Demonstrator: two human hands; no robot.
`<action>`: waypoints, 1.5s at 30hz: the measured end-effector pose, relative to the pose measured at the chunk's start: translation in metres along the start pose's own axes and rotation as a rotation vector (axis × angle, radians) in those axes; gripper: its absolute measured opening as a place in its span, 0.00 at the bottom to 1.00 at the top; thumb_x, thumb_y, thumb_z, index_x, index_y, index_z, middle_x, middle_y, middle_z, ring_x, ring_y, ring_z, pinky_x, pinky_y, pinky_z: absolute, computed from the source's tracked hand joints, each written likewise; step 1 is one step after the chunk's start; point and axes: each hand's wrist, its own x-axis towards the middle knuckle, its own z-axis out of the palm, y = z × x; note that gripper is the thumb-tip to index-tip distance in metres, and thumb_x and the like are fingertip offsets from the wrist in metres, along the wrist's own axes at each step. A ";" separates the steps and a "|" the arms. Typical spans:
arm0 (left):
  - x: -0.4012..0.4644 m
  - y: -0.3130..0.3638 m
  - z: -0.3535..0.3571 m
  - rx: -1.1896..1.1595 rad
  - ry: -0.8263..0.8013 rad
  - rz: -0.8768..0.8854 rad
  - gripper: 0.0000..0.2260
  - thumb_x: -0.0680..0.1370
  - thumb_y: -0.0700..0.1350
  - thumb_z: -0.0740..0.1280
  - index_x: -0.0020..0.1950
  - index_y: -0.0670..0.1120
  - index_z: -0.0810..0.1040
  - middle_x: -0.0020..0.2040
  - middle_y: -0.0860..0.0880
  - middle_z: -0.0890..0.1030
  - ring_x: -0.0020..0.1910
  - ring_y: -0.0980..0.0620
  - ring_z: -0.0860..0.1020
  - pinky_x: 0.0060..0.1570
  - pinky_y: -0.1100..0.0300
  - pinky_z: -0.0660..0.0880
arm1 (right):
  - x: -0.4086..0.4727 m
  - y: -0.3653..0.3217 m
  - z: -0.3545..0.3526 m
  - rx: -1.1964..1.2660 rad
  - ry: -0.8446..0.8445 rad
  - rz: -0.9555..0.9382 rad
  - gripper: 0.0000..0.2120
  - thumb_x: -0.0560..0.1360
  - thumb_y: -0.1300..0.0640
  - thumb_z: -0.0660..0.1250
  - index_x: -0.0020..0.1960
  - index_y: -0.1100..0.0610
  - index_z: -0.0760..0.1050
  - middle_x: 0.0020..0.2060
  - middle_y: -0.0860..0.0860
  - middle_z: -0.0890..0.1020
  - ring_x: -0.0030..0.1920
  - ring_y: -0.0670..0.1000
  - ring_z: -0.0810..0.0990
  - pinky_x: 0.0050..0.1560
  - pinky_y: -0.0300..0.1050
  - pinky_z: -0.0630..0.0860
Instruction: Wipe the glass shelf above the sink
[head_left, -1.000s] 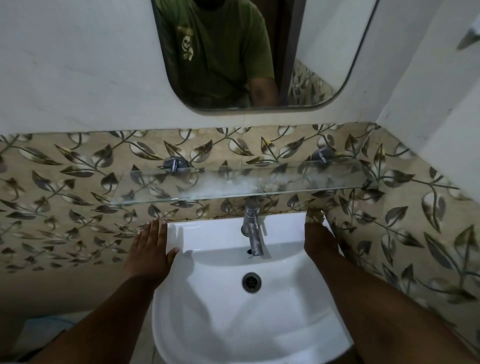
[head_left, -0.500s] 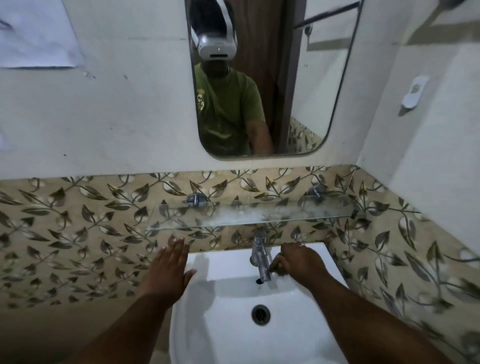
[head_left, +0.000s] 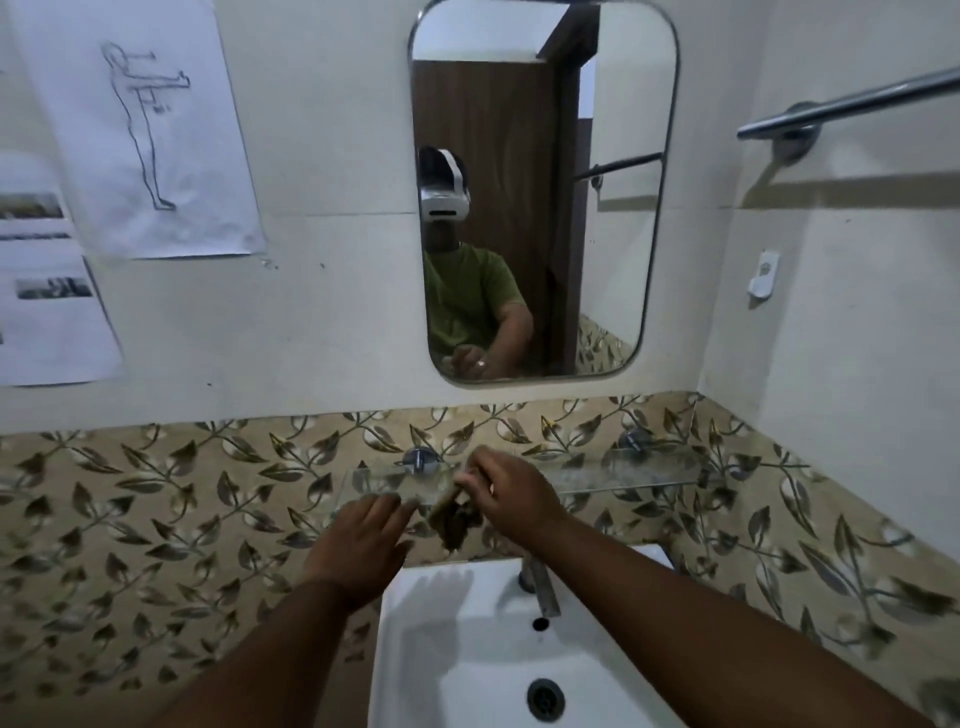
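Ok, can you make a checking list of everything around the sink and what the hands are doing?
Surface: clear glass shelf on two round metal brackets, cloudy smears on it.
Job's things: crumpled brown-green cloth hanging at the shelf's front edge.
Clutter: nothing seen on the shelf.
Hands: right hand pinches the cloth; left hand open, fingers spread, at the shelf's left end.
Cables: nothing seen.
Surroundings: white ceramic sink with metal tap below; rounded mirror above; leaf-pattern tiles; paper sheets on the left wall; chrome towel rail on the right.
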 end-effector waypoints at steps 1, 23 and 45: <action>0.004 -0.004 -0.006 -0.005 -0.020 -0.061 0.30 0.71 0.56 0.62 0.72 0.47 0.67 0.65 0.43 0.78 0.61 0.41 0.77 0.57 0.48 0.76 | 0.013 -0.006 -0.005 0.038 0.048 0.022 0.10 0.81 0.45 0.62 0.49 0.51 0.73 0.40 0.48 0.79 0.41 0.49 0.75 0.40 0.50 0.74; 0.053 -0.010 0.020 -0.117 -0.161 -0.318 0.37 0.76 0.50 0.62 0.80 0.45 0.48 0.81 0.44 0.53 0.79 0.43 0.50 0.77 0.49 0.46 | 0.046 0.000 0.059 -0.408 -0.130 0.248 0.20 0.75 0.45 0.61 0.64 0.50 0.74 0.65 0.53 0.75 0.62 0.56 0.75 0.63 0.54 0.71; 0.048 -0.008 0.026 -0.132 -0.156 -0.334 0.38 0.76 0.55 0.60 0.80 0.47 0.44 0.81 0.46 0.48 0.80 0.43 0.44 0.78 0.46 0.47 | 0.046 0.022 0.079 -0.465 -0.399 0.131 0.59 0.60 0.17 0.28 0.79 0.48 0.61 0.79 0.52 0.63 0.78 0.58 0.61 0.74 0.61 0.60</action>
